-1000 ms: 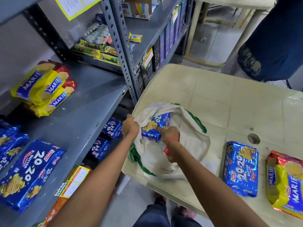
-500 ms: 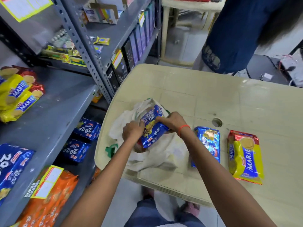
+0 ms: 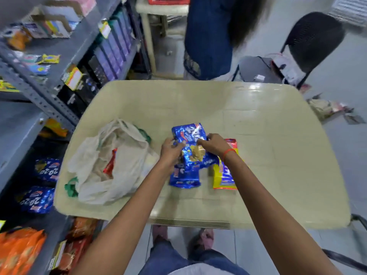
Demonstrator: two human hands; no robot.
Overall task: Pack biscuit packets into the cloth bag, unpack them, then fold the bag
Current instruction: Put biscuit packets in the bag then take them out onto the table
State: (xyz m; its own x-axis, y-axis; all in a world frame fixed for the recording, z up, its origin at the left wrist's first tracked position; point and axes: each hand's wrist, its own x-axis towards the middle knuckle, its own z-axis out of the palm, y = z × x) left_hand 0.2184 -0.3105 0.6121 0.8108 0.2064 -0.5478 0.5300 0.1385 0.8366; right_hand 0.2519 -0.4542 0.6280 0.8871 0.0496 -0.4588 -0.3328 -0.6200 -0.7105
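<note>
Blue biscuit packet (image 3: 189, 139), gripped at each side by left hand (image 3: 171, 150) and right hand (image 3: 213, 144), held over a second blue packet (image 3: 185, 175) right of the slumped cloth bag (image 3: 111, 163) on the bench (image 3: 258, 135), apparently for stacking during unpacking; red packet (image 3: 109, 164) inside the bag mouth.

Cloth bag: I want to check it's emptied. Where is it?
Head view: the cloth bag lies crumpled on the table, at its left, left of both hands.

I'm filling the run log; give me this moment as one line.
phase: unpacking | both hands: left hand and right hand hold blue packet over table | cloth bag: open, red packet inside
</note>
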